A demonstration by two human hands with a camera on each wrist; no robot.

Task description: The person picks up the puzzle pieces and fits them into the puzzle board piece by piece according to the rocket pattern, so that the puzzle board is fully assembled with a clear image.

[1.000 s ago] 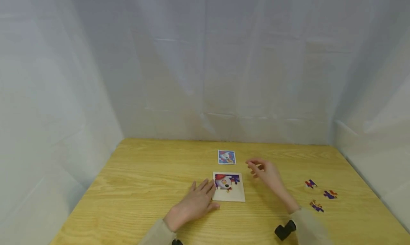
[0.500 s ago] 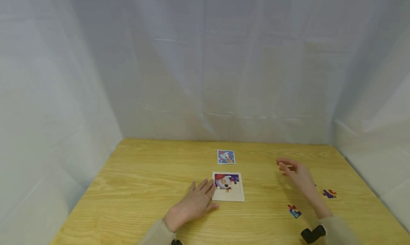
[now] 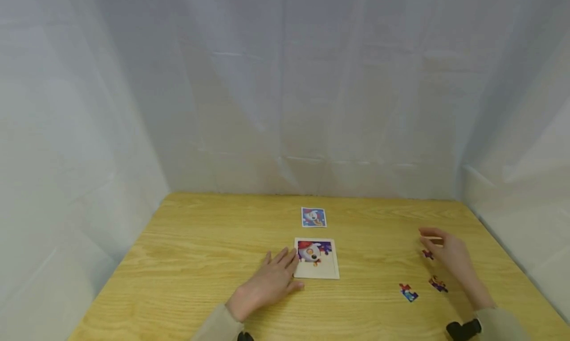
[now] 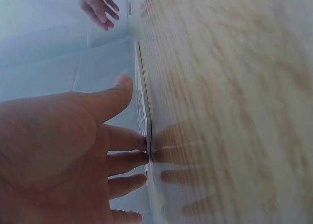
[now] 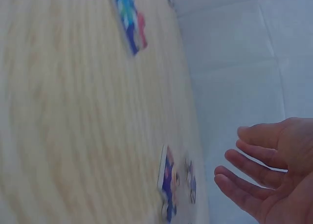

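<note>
The right hand [image 3: 450, 254] hovers over the right part of the wooden surface [image 3: 200, 262], fingers loosely spread and slightly bent, holding nothing. Just under its fingertips lies a small purple puzzle piece [image 3: 428, 254]; whether a finger touches it cannot be told. A little nearer, just beside the wrist, lies a second loose piece [image 3: 438, 284], and to its left a third, red and blue piece [image 3: 407, 292] lies apart from the hand.

The left hand [image 3: 267, 284] lies flat on the surface near the middle, palm down, fingers straight and a little spread. Its fingertips [image 4: 139, 158] press against the left edge of the puzzle board [image 3: 317, 258], which lies flat; the far half of the board carries fitted pieces of the picture, the near half shows bare backing.

Farther off, beyond the board, a small reference picture card [image 3: 313, 217] lies flat on the surface. White cloth [image 3: 285, 83] hangs behind and at both sides.
</note>
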